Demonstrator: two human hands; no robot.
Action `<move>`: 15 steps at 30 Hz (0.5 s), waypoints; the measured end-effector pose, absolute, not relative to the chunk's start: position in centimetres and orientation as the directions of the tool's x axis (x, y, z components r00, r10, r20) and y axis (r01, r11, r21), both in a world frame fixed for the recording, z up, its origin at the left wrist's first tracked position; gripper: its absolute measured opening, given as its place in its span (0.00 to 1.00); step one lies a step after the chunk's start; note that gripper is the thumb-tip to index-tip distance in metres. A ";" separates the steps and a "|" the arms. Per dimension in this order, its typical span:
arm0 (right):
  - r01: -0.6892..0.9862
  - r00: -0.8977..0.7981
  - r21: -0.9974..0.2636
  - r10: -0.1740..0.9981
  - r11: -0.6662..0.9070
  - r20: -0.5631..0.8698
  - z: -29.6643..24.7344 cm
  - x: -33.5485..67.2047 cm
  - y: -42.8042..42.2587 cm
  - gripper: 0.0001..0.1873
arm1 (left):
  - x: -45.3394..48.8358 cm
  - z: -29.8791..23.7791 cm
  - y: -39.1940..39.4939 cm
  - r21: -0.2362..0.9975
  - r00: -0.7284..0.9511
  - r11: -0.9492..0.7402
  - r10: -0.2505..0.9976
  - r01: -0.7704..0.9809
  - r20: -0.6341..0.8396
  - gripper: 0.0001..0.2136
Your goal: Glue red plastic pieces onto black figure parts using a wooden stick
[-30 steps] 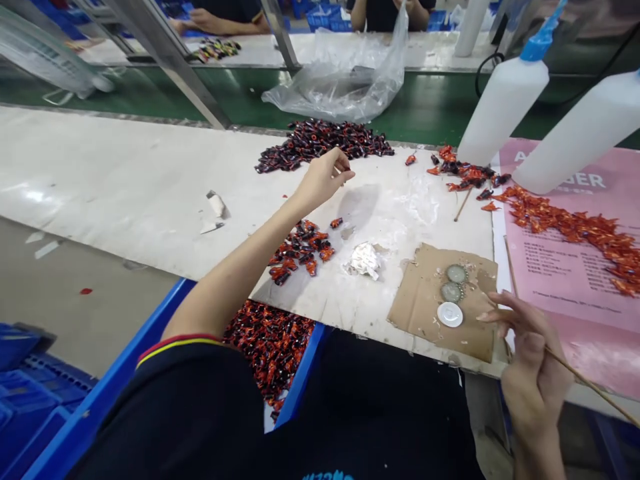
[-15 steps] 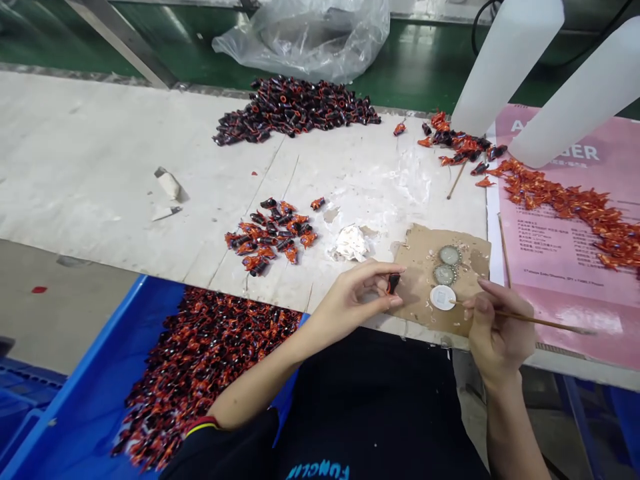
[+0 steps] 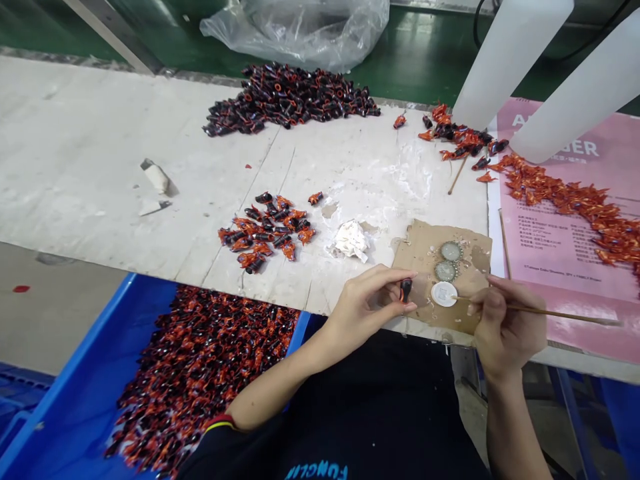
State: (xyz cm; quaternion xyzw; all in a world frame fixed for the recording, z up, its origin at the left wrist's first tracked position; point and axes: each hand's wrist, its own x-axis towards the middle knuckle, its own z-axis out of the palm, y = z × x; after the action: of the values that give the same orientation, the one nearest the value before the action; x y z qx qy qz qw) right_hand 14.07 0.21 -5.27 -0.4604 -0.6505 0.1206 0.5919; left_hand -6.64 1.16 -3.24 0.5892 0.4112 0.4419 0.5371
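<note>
Between the thumb and fingertips of my left hand point(image 3: 367, 300) is a small black part point(image 3: 405, 289) with some red on it. My right hand point(image 3: 507, 327) is closed around a thin wooden stick point(image 3: 555, 311). The stick's tip touches or hovers just over a round white cap point(image 3: 444, 294); I cannot tell which. That cap lies on a piece of brown cardboard point(image 3: 415, 250), below two bottle caps point(image 3: 451, 251) with pale, glassy contents. Left of the cardboard sits a crumpled white wad point(image 3: 351, 241).
Orange-and-black parts point(image 3: 270, 230) lie grouped on the table, with a black heap point(image 3: 295, 97) behind. A blue bin point(image 3: 75, 413) full of parts stands below the edge. Two white cylinders point(image 3: 515, 60) and orange pieces point(image 3: 560, 190) rest on or near a pink sheet point(image 3: 565, 260) at right.
Both hands have shifted slightly right in view, still holding the black part and the stick. The stick's tip stays by the white cap. The camera view has moved a little.
</note>
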 end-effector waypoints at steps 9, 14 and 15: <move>0.087 0.541 -0.913 0.751 0.399 0.379 -3.0 12.7 0.5 0.04 | -4.6 -3.8 1.0 0.992 0.284 -0.119 0.950 -0.048 0.128 0.15; -0.055 0.572 -0.912 0.761 0.407 0.306 -2.0 11.9 0.3 0.04 | -4.4 -4.3 0.9 0.991 0.332 -0.115 0.934 -0.072 0.133 0.16; -0.060 0.544 -0.912 0.780 0.405 0.310 -2.0 11.6 0.1 0.05 | -4.5 -4.3 0.9 0.991 0.344 -0.119 0.929 -0.066 0.135 0.15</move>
State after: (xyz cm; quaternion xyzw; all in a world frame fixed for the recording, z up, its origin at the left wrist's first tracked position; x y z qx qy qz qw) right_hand 11.58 0.13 -1.96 -0.4666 -0.3853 0.2821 0.7445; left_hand -4.45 0.87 -4.28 0.6008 0.3592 0.4459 0.5579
